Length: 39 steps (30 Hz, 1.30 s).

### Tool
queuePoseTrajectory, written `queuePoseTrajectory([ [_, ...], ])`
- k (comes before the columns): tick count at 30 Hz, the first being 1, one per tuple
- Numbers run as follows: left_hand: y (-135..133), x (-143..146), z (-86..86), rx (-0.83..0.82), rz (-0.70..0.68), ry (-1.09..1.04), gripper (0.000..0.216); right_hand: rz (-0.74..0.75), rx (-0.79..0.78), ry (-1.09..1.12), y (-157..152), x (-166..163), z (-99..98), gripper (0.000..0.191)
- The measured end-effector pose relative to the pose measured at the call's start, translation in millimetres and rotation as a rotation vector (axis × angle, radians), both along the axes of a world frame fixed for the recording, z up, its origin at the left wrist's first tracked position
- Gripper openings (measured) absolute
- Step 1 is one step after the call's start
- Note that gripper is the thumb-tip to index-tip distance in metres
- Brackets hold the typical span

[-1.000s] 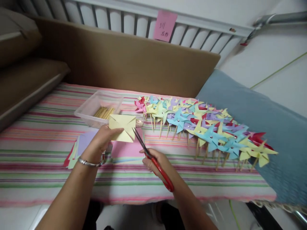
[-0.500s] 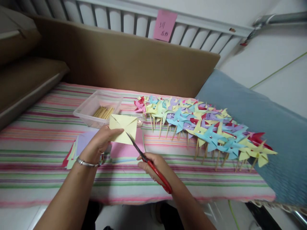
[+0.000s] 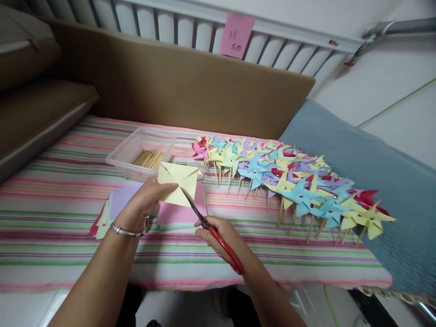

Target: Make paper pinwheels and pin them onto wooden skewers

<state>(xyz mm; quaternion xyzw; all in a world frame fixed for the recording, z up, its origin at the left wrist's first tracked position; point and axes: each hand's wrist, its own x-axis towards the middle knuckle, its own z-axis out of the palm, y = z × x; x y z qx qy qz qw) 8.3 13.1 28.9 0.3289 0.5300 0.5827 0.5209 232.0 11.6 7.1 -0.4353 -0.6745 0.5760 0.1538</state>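
Note:
My left hand (image 3: 145,204) pinches a pale yellow paper square (image 3: 178,182) by its left side and holds it up above the striped cloth. The square bears diagonal creases or cuts. My right hand (image 3: 218,235) grips red-handled scissors (image 3: 211,229), whose blades reach into the lower edge of the square. A silver bracelet sits on my left wrist. Under my hands lie a pink sheet (image 3: 180,211) and a fanned stack of coloured paper squares (image 3: 114,206).
A clear plastic box (image 3: 138,152) with wooden sticks stands behind the square. Several finished paper pinwheels (image 3: 289,181) on sticks lie in a long row to the right. A brown cardboard board (image 3: 177,81) stands at the back; a blue cloth (image 3: 374,181) lies at right.
The scissors moved left and up from beside the square's lower right corner into its lower edge. My left hand and the square have barely shifted.

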Motion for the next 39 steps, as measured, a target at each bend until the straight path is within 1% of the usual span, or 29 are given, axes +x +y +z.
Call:
queuePoseTrajectory([
  [2,-0.3,-0.1,0.5,-0.012,0.004,0.009,0.04,-0.001,0.0,0.002,0.2,-0.1,-1.6,0.029],
  [6,-1.0,-0.8,1.4,-0.041,0.003,0.048,0.03,-0.009,0.001,0.003,0.0,-0.3,-3.3,0.028],
  [10,-1.3,0.4,4.0,-0.031,0.007,0.023,0.028,-0.005,-0.019,-0.007,0.1,-1.9,1.4,0.027],
  [14,-1.4,1.8,6.3,-0.047,0.025,0.014,0.03,0.01,-0.066,-0.018,0.5,-3.1,8.3,0.026],
  [17,-1.3,1.4,5.9,-0.029,0.015,0.003,0.033,0.009,-0.071,-0.028,0.1,-3.2,11.4,0.026],
  [22,-0.2,0.7,4.4,-0.001,0.002,-0.011,0.042,0.023,-0.034,-0.037,-0.5,-4.7,11.2,0.025],
  [25,0.4,0.0,4.4,0.009,0.015,-0.028,0.043,0.035,0.03,-0.046,0.3,-4.1,6.9,0.023],
  [29,0.4,-3.2,5.6,-0.031,0.12,-0.02,0.043,0.118,0.124,-0.109,4.9,7.3,3.8,0.02],
  [32,0.2,-5.5,6.8,-0.052,0.171,-0.015,0.04,0.161,0.168,-0.181,10.8,24.6,7.5,0.026],
  [36,0.4,-5.6,4.4,-0.049,0.135,-0.018,0.037,0.112,0.197,-0.135,18.3,47.2,11.4,0.032],
  [39,1.4,-0.5,-1.9,-0.066,0.036,-0.003,0.035,0.077,0.246,-0.055,21.9,52.2,9.3,0.039],
])
